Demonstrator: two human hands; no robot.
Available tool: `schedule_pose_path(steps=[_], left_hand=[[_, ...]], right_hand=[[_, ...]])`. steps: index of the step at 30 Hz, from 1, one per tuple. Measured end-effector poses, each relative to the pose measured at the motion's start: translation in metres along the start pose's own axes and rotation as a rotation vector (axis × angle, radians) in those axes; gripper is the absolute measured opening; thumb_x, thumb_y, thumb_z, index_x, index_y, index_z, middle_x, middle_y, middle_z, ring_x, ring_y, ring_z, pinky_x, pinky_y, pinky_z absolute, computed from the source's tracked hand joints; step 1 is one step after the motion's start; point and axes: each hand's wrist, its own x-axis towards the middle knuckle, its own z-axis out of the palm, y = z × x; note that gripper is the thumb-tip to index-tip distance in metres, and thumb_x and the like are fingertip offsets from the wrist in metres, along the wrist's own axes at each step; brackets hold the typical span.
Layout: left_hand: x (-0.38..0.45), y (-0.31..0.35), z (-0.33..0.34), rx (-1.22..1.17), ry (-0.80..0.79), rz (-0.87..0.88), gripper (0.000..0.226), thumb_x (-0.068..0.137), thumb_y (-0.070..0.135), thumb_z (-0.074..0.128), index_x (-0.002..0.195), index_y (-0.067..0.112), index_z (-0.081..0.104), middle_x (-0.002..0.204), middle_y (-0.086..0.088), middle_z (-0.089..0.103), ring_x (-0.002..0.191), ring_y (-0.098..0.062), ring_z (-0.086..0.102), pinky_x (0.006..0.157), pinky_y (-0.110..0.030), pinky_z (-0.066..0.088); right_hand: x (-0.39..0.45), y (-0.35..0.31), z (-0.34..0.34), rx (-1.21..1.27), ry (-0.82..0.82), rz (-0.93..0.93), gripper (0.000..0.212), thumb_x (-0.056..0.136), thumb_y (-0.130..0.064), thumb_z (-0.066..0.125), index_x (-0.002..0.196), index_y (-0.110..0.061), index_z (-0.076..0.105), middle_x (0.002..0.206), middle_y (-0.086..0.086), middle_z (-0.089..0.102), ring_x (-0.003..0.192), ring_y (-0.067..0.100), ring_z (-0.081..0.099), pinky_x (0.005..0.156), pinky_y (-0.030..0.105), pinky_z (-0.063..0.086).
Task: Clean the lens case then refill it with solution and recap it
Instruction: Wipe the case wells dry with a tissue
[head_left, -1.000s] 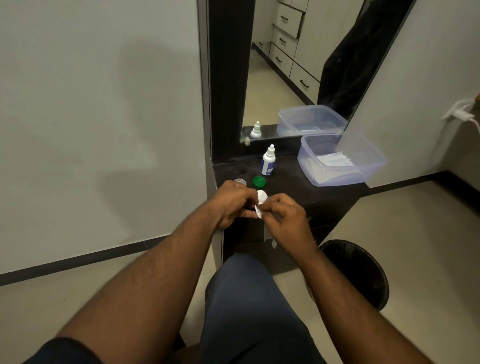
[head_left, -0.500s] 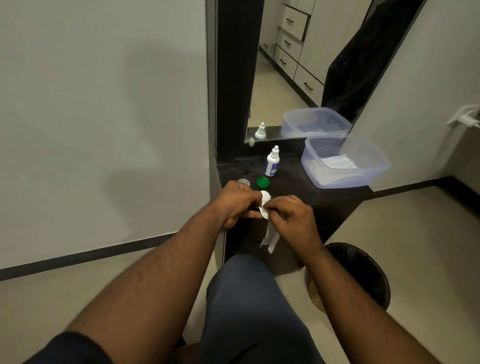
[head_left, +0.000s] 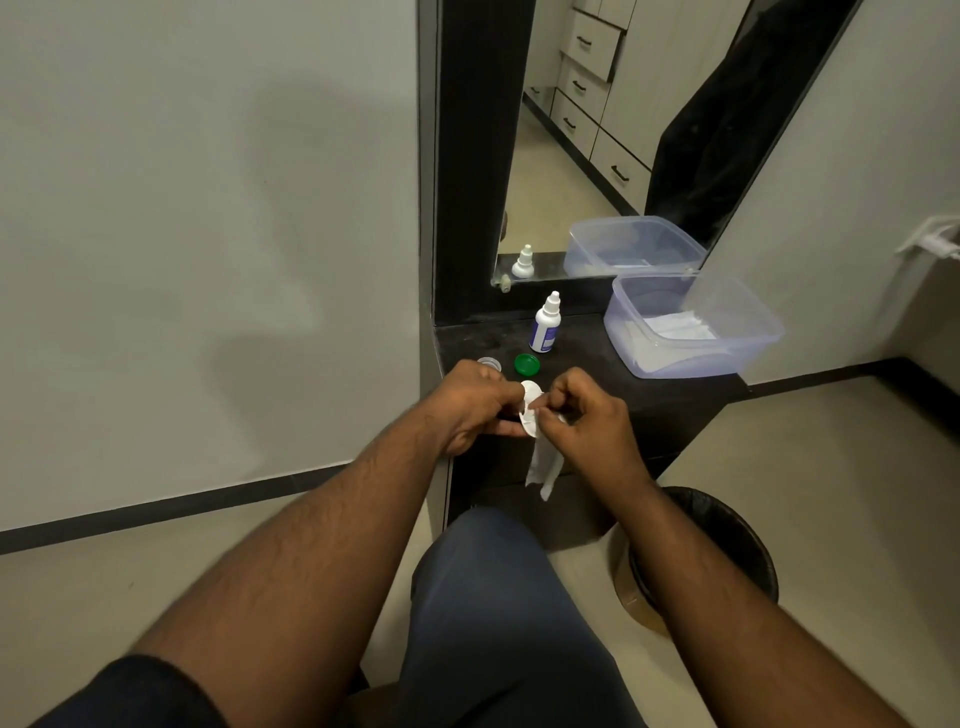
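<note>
My left hand (head_left: 475, 402) grips the white lens case (head_left: 531, 408) over the front edge of the dark counter (head_left: 660, 387). My right hand (head_left: 589, 423) pinches a white tissue (head_left: 543, 467) against the case, and the tissue's tail hangs below. A green cap (head_left: 527, 364) and a clear cap (head_left: 489, 363) lie on the counter just behind my hands. The white solution bottle (head_left: 545, 325) stands upright farther back, near the mirror.
A clear plastic tub (head_left: 696, 325) with white tissues sits on the counter's right part. A mirror (head_left: 597, 135) rises behind it. A black-lined bin (head_left: 706, 556) stands on the floor at lower right. My knee (head_left: 498, 597) is below the counter.
The tissue's tail has dropped free and now hangs below my right hand. My right hand has shifted slightly right on the case. The view has moved a little closer.
</note>
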Motion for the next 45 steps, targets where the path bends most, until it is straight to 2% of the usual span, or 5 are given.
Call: schedule_pose_path(steps=[4,12,19,30,45], left_hand=[[-0.001,0.000,0.000,0.003,0.000,-0.004,0.015,0.082,-0.005,0.064,0.071,0.002,0.058,0.085,-0.016,0.070,0.074,-0.023,0.073,0.064,-0.035,0.061],[-0.001,0.000,0.001,0.002,-0.003,-0.010,0.018,0.082,-0.008,0.062,0.068,0.003,0.056,0.092,-0.016,0.069,0.079,-0.025,0.073,0.064,-0.035,0.062],[-0.001,0.000,0.000,0.010,0.000,-0.002,0.021,0.082,-0.006,0.063,0.065,0.003,0.056,0.089,-0.016,0.067,0.073,-0.022,0.071,0.060,-0.031,0.060],[0.002,-0.001,-0.001,0.027,-0.008,-0.005,0.015,0.083,-0.001,0.065,0.071,0.005,0.060,0.088,-0.014,0.070,0.078,-0.023,0.074,0.070,-0.037,0.061],[0.001,-0.001,-0.001,0.022,-0.008,0.015,0.011,0.083,-0.002,0.065,0.074,0.003,0.060,0.084,-0.014,0.070,0.075,-0.021,0.074,0.064,-0.033,0.061]], right_hand=[[-0.002,0.006,0.005,-0.071,-0.021,-0.059,0.011,0.079,-0.003,0.066,0.080,-0.011,0.058,0.079,0.002,0.061,0.076,0.016,0.060,0.067,0.031,0.053],[-0.008,0.013,0.007,-0.088,0.018,-0.087,0.014,0.078,0.003,0.067,0.088,-0.004,0.074,0.091,0.004,0.064,0.084,0.009,0.060,0.077,0.005,0.043],[0.002,0.010,0.006,-0.360,-0.140,-0.272,0.011,0.074,-0.003,0.072,0.085,-0.005,0.072,0.086,0.009,0.067,0.080,0.025,0.061,0.069,0.031,0.049],[0.011,-0.002,-0.007,0.042,-0.090,0.036,0.021,0.076,0.003,0.066,0.079,-0.009,0.050,0.075,0.002,0.060,0.074,0.005,0.061,0.068,0.014,0.049],[0.010,0.001,-0.004,-0.072,-0.123,-0.076,0.018,0.077,0.000,0.068,0.074,-0.007,0.051,0.071,0.005,0.057,0.067,0.015,0.056,0.062,0.020,0.047]])
